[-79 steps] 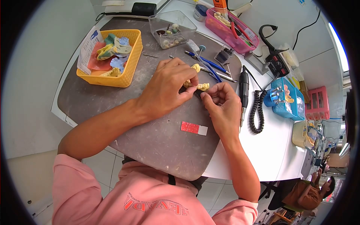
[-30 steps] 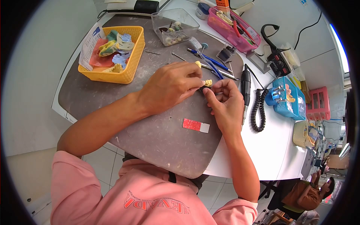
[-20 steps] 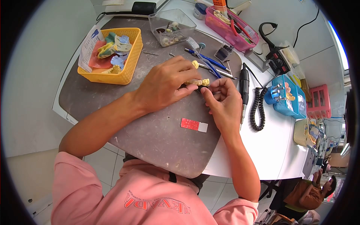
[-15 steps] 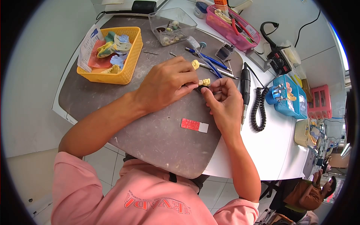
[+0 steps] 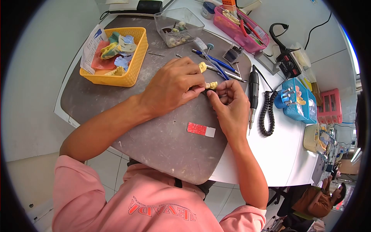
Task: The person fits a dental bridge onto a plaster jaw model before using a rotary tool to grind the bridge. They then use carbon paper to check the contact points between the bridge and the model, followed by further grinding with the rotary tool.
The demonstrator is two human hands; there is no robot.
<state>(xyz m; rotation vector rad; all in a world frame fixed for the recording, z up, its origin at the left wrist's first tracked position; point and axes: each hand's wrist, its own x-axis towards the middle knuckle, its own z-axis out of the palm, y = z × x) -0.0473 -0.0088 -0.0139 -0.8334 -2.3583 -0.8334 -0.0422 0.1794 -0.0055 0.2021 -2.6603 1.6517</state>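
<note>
A small yellow dental cast piece (image 5: 212, 85) is between my two hands above the grey board. My right hand (image 5: 232, 106) is closed on it, with thumb and fingers pinching it from the right. My left hand (image 5: 174, 85) is also closed, its fingertips pressed together at the cast's pale left end. What those fingertips grip is too small to make out. A dark bit shows just under the cast. Another yellow cast piece (image 5: 202, 67) sits just beyond my left fingers. Nearer to me, a red and white strip (image 5: 201, 130) lies flat.
On the grey board (image 5: 166, 143) stand a yellow basket (image 5: 137, 63) of moulding material and a clear box (image 5: 179, 17) of small burs. Pens (image 5: 216, 60) lie behind my hands. To the right are a black handpiece (image 5: 253, 85), its coiled cord (image 5: 266, 120) and blue baskets (image 5: 295, 110).
Both hands keep almost the same pose around the yellow cast piece. The whole view has shifted very slightly.
</note>
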